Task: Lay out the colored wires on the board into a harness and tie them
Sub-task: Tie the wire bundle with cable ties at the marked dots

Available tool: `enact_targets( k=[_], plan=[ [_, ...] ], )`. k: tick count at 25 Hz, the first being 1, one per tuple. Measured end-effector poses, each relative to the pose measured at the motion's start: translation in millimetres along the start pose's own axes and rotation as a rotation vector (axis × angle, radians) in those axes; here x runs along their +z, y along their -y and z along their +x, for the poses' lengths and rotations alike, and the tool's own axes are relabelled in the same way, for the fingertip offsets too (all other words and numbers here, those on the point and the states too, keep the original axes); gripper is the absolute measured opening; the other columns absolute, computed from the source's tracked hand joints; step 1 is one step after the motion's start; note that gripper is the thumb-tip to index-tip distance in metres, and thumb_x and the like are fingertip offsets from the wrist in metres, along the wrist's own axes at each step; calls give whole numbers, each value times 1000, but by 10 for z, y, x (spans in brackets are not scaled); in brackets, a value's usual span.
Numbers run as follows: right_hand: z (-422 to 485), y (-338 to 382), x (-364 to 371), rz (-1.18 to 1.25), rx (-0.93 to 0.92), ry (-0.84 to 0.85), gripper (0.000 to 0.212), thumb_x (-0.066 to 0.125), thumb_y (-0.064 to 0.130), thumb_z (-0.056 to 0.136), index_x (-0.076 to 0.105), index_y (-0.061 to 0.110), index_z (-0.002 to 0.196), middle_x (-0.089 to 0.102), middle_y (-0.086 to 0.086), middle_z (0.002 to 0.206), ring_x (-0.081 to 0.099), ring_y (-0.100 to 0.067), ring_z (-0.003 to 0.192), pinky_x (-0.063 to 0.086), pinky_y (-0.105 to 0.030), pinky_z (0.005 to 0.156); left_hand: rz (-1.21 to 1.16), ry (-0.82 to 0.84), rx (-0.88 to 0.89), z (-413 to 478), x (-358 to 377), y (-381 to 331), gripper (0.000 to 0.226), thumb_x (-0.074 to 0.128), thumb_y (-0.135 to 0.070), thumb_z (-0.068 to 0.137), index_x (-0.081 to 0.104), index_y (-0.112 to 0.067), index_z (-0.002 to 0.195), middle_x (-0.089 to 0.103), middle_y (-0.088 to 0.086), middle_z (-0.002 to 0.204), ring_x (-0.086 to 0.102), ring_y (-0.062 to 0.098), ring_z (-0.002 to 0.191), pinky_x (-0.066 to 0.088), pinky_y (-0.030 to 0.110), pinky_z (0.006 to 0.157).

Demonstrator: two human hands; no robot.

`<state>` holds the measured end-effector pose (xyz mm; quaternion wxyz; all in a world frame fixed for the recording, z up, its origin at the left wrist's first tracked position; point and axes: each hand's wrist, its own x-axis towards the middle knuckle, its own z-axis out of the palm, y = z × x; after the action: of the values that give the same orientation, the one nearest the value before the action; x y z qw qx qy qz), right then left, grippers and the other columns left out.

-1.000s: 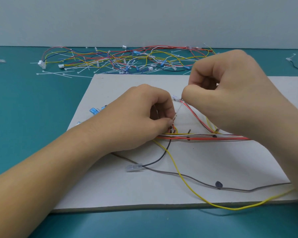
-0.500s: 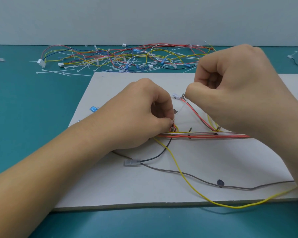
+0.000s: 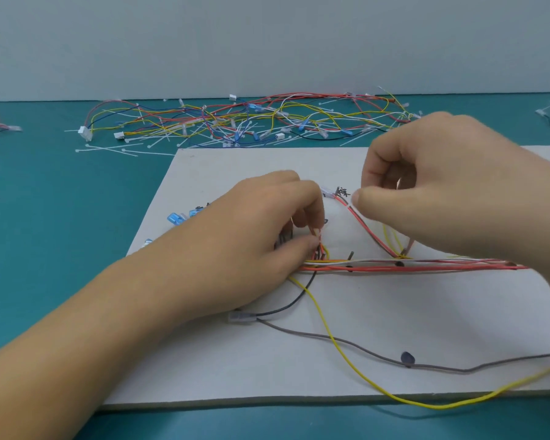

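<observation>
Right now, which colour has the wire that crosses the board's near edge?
Yellow: the wire shows best in the head view.

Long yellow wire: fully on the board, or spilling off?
Spilling off: the yellow wire loops past the board's front edge onto the table.

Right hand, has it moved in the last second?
Yes, slightly. The right hand has drawn rightward from the white connector on the board, uncovering a black mark beside it.
</observation>
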<state>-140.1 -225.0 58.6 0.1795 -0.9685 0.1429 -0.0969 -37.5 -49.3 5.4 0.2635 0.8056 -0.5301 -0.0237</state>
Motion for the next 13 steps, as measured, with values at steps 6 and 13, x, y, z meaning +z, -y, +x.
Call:
enact_targets(
  k=[6,13],
  plan=[
    [-38,-40,-3,-137,-80,294,38,57,71,61,66,44,87,66,28,70,60,5,62,49,-28,51,0,27,55,-96,-50,-17,13,66,-39,87,72,-31,94,58,-12,92,57,7,92,45,26,80],
    [-45,-52,60,-164,-223,357,8,66,34,82,67,32,74,64,20,68,59,1,66,43,-25,50,-9,53,71,-56,0,-53,5,73,-31,90,73,-26,89,62,-12,82,58,10,82,47,33,76]
  ],
)
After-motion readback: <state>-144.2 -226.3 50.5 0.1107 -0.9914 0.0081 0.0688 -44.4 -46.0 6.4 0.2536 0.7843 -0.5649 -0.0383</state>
